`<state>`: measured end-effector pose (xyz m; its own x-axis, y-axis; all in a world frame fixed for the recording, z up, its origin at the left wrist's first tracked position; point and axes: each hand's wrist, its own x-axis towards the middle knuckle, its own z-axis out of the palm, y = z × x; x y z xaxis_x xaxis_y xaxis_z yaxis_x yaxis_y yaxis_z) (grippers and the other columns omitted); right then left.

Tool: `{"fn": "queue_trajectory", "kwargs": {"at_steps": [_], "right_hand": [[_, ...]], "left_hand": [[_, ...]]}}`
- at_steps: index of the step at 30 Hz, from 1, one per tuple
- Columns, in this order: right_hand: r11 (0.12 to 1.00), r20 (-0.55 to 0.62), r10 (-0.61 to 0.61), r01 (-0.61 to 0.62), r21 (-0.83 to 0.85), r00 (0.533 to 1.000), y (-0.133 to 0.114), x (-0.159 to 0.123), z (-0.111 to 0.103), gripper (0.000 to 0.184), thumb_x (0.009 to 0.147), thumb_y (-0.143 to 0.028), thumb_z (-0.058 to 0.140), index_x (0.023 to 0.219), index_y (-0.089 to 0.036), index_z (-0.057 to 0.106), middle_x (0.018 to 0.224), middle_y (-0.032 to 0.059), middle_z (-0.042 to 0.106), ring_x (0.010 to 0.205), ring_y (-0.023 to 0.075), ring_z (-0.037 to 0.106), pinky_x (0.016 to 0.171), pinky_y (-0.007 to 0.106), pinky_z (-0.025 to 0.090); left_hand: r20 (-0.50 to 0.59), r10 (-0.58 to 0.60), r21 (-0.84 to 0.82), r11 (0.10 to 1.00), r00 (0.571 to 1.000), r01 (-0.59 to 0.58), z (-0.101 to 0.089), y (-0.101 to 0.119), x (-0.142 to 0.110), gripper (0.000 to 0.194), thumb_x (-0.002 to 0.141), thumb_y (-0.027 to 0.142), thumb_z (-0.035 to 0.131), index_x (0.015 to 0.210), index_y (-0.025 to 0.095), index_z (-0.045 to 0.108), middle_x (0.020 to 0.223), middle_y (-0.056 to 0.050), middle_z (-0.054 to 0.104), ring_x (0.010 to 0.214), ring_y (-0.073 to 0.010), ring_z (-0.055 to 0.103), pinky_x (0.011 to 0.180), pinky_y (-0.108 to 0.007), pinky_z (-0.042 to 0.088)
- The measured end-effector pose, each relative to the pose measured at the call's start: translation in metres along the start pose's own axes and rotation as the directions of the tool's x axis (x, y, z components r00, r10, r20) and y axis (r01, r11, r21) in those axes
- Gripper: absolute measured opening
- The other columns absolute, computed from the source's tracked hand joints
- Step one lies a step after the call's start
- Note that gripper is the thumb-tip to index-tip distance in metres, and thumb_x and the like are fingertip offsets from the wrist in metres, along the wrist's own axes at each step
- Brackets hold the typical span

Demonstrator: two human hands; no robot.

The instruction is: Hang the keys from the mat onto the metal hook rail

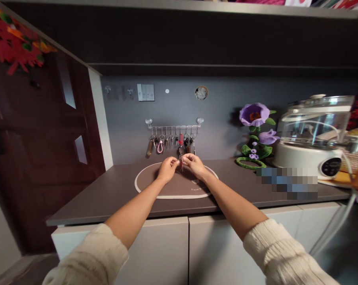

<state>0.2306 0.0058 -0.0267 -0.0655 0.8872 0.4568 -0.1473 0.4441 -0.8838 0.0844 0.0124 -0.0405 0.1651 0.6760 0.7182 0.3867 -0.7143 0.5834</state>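
Note:
In the head view, both hands meet in front of a clear hook rail (174, 127) on the grey wall, from which several key bunches hang. A bunch of keys (181, 163) with a dark red fob is between my fingertips. My left hand (168, 169) pinches it from the left. From the right, my right hand (195, 164) pinches it near its ring. A red-strapped piece (180, 139) hangs just above them; whether it joins the held bunch I cannot tell. Beside it hangs a pink looped strap (160, 147). Below the hands lies a brown oval mat (179, 188) with a pale rim.
To the right stand a purple fabric flower (255, 114) and a clear-topped white appliance (312, 134). A blurred patch (287, 182) covers something on the dark countertop (98, 198). A shelf (179, 39) overhangs the wall; a dark red door (45, 150) is at left.

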Motion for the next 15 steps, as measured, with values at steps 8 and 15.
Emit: {"fn": "queue_trajectory", "kwargs": {"at_steps": [8, 15], "right_hand": [[0.997, -0.154, 0.026, -0.016, 0.07, 0.988, -0.019, 0.001, -0.017, 0.029, 0.061, -0.04, 0.066, 0.074, -0.019, 0.05, 0.07, 0.0005, 0.058, 0.064, 0.0115, 0.054, 0.059, 0.026, 0.045], [0.999, -0.326, 0.044, -0.04, 0.021, 0.944, -0.052, 0.038, -0.046, 0.01, 0.072, -0.023, 0.057, 0.069, -0.017, 0.049, 0.052, -0.0042, 0.048, 0.05, 0.0083, 0.051, 0.05, 0.021, 0.043]], "left_hand": [[0.038, -0.024, 0.189, 0.982, 0.999, 0.016, 0.001, -0.007, -0.001, 0.018, 0.078, 0.027, 0.046, 0.072, 0.016, 0.059, 0.074, -0.003, 0.06, 0.068, -0.0131, 0.051, 0.066, -0.026, 0.04], [0.043, -0.074, 0.201, 0.978, 0.996, 0.063, 0.003, -0.008, -0.001, 0.015, 0.077, 0.023, 0.046, 0.073, 0.016, 0.059, 0.075, -0.004, 0.059, 0.067, -0.0127, 0.051, 0.066, -0.026, 0.039]]}}
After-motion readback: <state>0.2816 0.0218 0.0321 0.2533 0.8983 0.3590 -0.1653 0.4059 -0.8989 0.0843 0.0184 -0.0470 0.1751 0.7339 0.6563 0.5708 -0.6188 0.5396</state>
